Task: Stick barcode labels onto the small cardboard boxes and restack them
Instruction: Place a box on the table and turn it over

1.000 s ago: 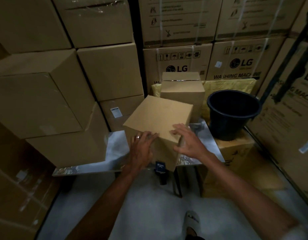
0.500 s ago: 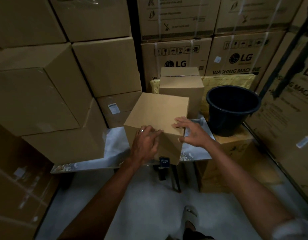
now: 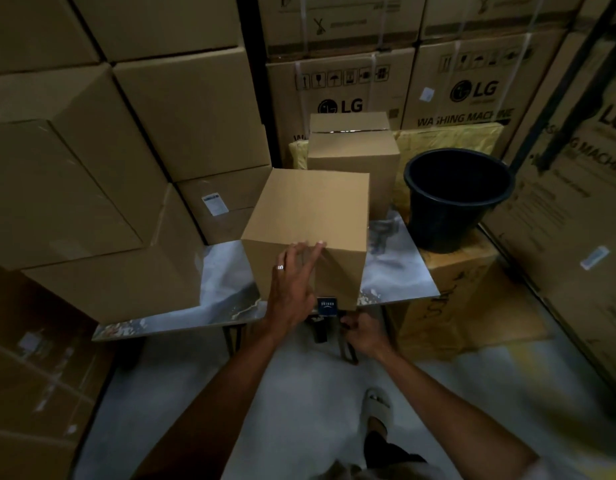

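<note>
Pressing flat, left hand (image 3: 292, 289) steadies box (image 3: 310, 216) — right hand (image 3: 363, 332) curled below, grip unclear.

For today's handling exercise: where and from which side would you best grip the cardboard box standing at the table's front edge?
Probably the two upright side faces of the front cardboard box, one palm on each, coming from the near side. It is broad and plain, without handles, and a second box and bucket crowd its back and right.

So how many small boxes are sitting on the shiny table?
2. One plain brown cardboard box sits at the table's front edge under the left hand; a taller taped brown box stands right behind it. More may be hidden behind them.
</note>
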Demonstrator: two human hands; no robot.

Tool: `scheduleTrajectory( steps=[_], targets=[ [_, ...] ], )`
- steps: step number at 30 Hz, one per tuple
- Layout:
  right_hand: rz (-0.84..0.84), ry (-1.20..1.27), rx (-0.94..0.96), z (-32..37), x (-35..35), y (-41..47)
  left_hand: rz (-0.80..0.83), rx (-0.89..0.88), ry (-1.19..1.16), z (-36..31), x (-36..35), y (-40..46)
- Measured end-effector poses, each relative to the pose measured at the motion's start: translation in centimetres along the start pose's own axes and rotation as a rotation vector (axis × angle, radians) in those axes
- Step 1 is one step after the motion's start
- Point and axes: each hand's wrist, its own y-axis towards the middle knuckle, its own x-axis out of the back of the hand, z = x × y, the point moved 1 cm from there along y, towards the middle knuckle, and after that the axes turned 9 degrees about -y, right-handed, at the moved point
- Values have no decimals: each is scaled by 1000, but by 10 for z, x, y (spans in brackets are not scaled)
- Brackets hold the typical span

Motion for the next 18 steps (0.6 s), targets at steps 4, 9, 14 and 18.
scheduleTrajectory(
  steps=[4,9,14,18],
  targets=[
    [138,-5,-137,-4,-18,12,31,9,-33,0,2,-5],
    [118,305,-315,9,-20,16,55,18,-121,0,7,-6],
    [155,543,-359,16,-26,21,85,13,-148,-1,10,-4],
    [97,632,-422,22,-34,25,104,22,-166,-3,13,-5]
  ],
)
